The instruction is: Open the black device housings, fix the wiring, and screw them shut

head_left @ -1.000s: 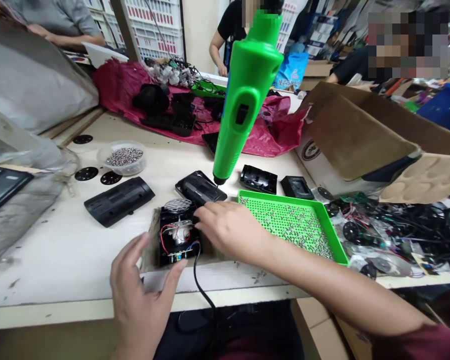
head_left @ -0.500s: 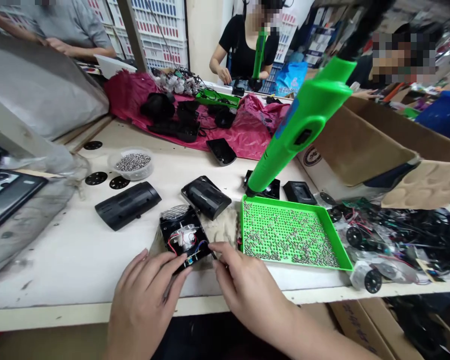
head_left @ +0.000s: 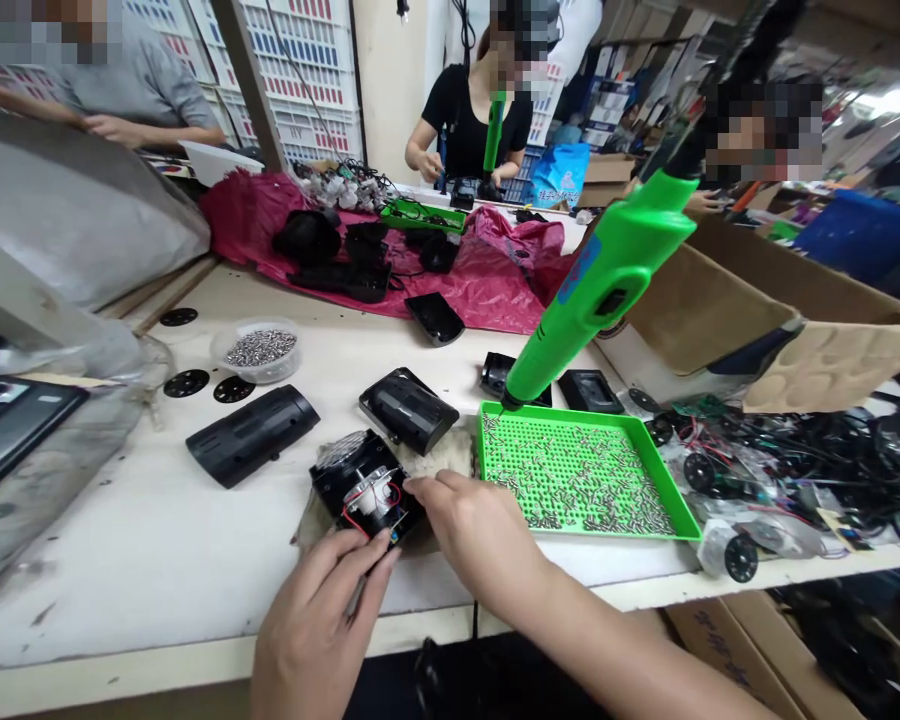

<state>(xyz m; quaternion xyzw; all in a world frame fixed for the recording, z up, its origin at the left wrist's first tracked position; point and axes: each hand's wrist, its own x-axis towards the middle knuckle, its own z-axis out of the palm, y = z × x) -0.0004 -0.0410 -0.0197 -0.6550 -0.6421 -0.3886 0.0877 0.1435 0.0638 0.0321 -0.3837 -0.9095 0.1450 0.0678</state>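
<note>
An opened black plastic housing [head_left: 328, 484] lies at the front of the table, with a silvery motor [head_left: 371, 495], red wires and a small circuit board visible inside. My left hand [head_left: 322, 610] grips its near edge, thumb and fingertips pinched by the board. On the housing's right side, my right hand [head_left: 476, 535] has its fingers bent and fingertips pressed against the edge; whatever lies under the palm is hidden. A short black cord [head_left: 475, 620] hangs at the table edge below that hand. Behind the housing rest two curved black covers, one [head_left: 409, 408] close by and one [head_left: 253, 432] further left.
A green tray [head_left: 690, 515] of screws stands right, under a hanging green electric screwdriver [head_left: 592, 290]. A clear tub [head_left: 259, 375] of small metal parts sits back left. Cardboard box [head_left: 720, 310] and tangled cables [head_left: 780, 480] fill the right side. Co-workers [head_left: 472, 120] sit beyond.
The housing has turned slightly, and my left hand has shifted right along its near edge. My right hand has moved up and closer against its side. The camera view has tilted a little.
</note>
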